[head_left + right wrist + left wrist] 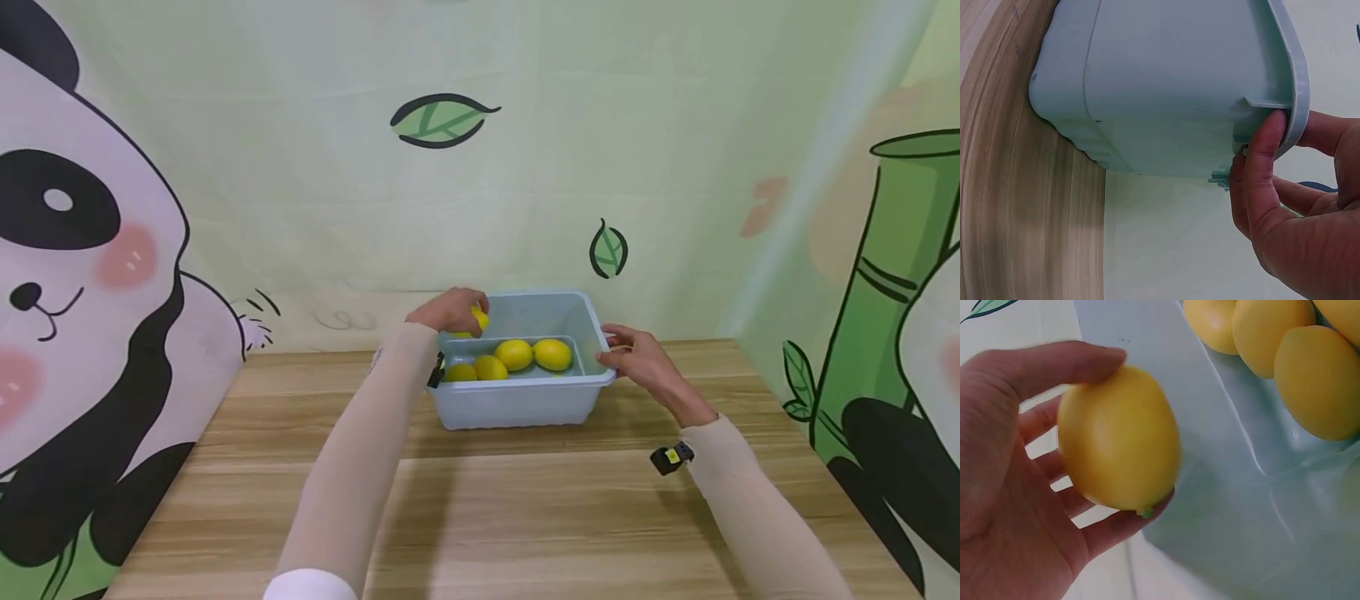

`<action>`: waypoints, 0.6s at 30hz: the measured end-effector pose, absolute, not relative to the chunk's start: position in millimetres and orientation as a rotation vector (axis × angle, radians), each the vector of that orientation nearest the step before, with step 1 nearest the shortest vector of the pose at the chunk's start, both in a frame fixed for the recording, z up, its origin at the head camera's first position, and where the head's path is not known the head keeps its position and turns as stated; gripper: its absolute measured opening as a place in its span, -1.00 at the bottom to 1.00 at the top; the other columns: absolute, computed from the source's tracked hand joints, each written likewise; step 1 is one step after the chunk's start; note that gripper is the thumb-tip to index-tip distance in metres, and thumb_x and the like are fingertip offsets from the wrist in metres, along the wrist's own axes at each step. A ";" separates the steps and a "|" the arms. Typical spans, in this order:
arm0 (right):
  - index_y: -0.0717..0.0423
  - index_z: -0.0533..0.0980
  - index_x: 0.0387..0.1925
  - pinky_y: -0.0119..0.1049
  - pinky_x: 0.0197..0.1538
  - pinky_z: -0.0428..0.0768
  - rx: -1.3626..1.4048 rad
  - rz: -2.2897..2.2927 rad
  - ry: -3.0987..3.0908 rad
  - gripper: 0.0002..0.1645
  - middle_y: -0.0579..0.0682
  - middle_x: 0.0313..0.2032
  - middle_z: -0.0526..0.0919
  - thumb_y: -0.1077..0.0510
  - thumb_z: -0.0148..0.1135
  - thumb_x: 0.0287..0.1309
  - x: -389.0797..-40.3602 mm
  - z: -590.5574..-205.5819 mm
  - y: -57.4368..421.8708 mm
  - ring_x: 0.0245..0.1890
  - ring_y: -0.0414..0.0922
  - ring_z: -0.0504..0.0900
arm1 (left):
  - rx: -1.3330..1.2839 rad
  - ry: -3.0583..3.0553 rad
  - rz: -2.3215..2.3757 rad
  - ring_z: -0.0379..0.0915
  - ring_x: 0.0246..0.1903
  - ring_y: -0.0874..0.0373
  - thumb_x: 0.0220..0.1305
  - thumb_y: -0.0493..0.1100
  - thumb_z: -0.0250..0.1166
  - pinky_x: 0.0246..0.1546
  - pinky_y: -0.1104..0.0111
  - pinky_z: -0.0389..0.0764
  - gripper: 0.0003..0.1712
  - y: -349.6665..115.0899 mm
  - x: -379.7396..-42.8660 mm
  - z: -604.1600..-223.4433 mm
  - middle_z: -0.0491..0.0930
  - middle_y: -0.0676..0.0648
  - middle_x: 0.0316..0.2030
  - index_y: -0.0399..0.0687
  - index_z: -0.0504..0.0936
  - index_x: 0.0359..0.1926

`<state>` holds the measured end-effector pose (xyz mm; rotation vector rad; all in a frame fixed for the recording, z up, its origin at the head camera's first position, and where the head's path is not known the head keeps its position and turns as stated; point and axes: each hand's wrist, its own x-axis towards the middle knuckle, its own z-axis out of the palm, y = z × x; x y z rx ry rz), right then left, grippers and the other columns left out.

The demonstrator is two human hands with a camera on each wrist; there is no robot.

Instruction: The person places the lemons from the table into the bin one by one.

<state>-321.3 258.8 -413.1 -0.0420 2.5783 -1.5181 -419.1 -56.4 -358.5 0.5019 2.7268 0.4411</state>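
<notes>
A pale blue plastic bin [517, 406] stands on the table with several yellow lemons [552, 355] on its floor. At the bin's left side, my left hand [452, 311] holds one lemon [1119, 437] between thumb and fingers, above the others. A small green stem end shows on that lemon in the left wrist view. My right hand [637, 358] grips the bin's right rim; in the right wrist view its fingers [1266, 150] curl under the lip [1299, 81] from outside.
The wood-grain table [525, 508] runs back to a pale green cloth backdrop [315, 167] with printed leaves. Printed pandas cover the sides, and a bamboo stalk [900, 250] is drawn at the right. Small black cameras [671, 457] sit on the wrists.
</notes>
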 end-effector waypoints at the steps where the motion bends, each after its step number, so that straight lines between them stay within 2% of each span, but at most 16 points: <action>1: 0.14 0.16 0.47 -0.30 -0.08 0.71 -0.044 -1.516 2.577 -0.18 0.33 0.30 0.37 0.14 0.23 0.25 -321.2 -412.9 259.0 0.11 0.15 0.54 | 0.500 2.721 0.434 0.37 0.10 -0.03 0.21 -0.11 0.31 0.17 0.08 0.52 -0.44 -56.7 -419.2 -358.5 0.42 -0.07 0.29 0.10 0.45 0.25; 9: 0.13 0.17 0.47 -0.31 -0.09 0.71 -0.031 -1.511 2.584 -0.20 0.32 0.29 0.38 0.15 0.22 0.25 -322.0 -410.0 256.9 0.10 0.14 0.55 | 0.534 2.708 0.463 0.39 0.18 -0.05 0.28 -0.14 0.26 0.19 0.07 0.52 -0.45 -57.3 -419.0 -356.6 0.39 -0.15 0.32 0.03 0.43 0.29; 18: 0.14 0.16 0.47 -0.30 -0.08 0.71 -0.034 -1.512 2.586 -0.19 0.33 0.29 0.38 0.14 0.23 0.25 -320.4 -411.0 258.3 0.08 0.13 0.55 | 0.639 2.756 0.454 0.38 0.19 -0.05 0.31 -0.09 0.23 0.23 0.10 0.50 -0.51 -57.8 -406.6 -346.8 0.41 -0.18 0.30 0.01 0.45 0.24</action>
